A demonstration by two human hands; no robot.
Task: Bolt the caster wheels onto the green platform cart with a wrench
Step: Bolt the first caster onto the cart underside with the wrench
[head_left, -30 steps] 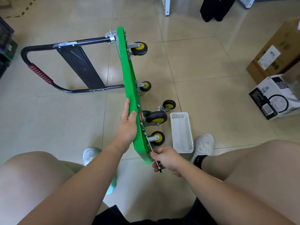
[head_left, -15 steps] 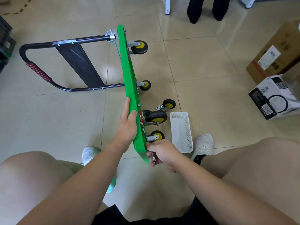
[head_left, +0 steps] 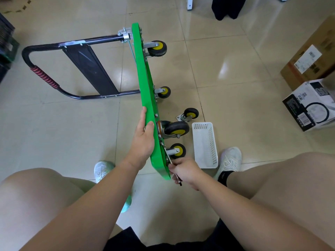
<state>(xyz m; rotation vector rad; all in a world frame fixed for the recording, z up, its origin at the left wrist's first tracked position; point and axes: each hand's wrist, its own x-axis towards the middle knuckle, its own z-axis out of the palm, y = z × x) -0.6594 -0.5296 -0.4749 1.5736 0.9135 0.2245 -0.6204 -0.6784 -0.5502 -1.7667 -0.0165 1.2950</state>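
From the head camera I see the green platform cart (head_left: 145, 98) standing on its long edge on the floor (head_left: 235, 105), with its handle (head_left: 43, 77) lying out to the left and its caster wheels (head_left: 157, 48) facing right. My left hand (head_left: 143, 140) grips the deck's upper edge, fingers (head_left: 144, 115) wrapped over it. My right hand (head_left: 184, 171) is closed round the wrench (head_left: 178, 180), whose head sits at the nearest caster (head_left: 177, 150) (one loose caster (head_left: 190, 114) lies just beyond the white basket (head_left: 204, 145)).
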